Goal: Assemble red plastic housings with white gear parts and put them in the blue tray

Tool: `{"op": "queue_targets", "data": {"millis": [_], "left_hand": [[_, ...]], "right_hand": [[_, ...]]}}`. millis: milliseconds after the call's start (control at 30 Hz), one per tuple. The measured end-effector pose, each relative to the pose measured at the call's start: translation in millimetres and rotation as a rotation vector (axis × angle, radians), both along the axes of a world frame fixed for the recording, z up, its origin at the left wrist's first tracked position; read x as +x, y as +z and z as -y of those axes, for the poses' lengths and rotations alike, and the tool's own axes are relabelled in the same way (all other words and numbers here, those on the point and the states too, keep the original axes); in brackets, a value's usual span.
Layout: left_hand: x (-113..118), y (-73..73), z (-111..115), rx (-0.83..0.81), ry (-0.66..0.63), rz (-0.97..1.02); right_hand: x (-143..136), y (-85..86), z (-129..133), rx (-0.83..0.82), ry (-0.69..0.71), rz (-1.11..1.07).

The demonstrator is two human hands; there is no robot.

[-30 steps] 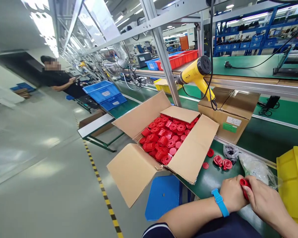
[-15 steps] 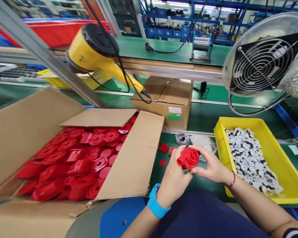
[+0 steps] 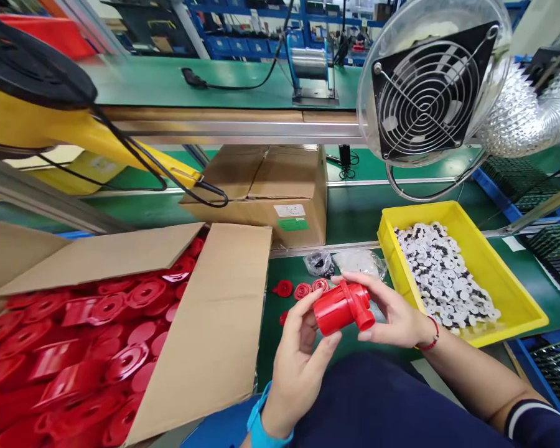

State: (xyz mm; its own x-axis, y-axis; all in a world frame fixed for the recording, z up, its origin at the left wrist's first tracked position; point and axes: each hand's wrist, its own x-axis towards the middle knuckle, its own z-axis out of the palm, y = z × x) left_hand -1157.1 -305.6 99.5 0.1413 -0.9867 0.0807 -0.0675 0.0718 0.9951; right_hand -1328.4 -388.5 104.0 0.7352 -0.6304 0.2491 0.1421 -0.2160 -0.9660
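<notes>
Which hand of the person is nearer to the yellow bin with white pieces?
Right. The right hand is close to the left side of the yellow bin. The left hand is farther left, at the red part.

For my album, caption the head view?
Left hand and right hand hold a red part near a yellow bin of white pieces.

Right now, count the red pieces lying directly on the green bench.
4: a back-left piece, two ringed pieces to its right, and a nearer piece partly behind the left hand. More may be hidden there.
</notes>
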Motion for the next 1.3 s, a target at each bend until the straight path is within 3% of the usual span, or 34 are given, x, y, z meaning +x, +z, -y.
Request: {"op": "queue_targets", "data": {"millis": [433,567,767,1000,1133,1300], "left_hand": [[1.2,-0.8,-3.6,0.028,-0.045,0.027],[8.7,-2.9,-2.7,0.025,-0.108,0.291],[11.7,11.2,5.8,0.121,-0.250,0.662],[5.1,23.0,8.7,0.207,-0.474,0.670],[-0.7,16.1,7.2,0.131,-0.451,0.690],[-1.5,6.0,3.3,0.003,-0.456,0.850]], "right_hand": [[1.1,4.9,1.9,-0.145,-0.052,-0.059],[4.8,8.7,-0.1,-0.400,-0.073,-0.090],[7.6,4.0,-3.3,-0.657,-0.065,-0.159],[9.0,-1.4,-4.9,-0.939,-0.133,-0.174],[11.3,-3.4,-11.1,-0.987,-0.210,-0.205],[10.2,-0.1,-12.6,-1.029,-0.153,-0.277]]}}
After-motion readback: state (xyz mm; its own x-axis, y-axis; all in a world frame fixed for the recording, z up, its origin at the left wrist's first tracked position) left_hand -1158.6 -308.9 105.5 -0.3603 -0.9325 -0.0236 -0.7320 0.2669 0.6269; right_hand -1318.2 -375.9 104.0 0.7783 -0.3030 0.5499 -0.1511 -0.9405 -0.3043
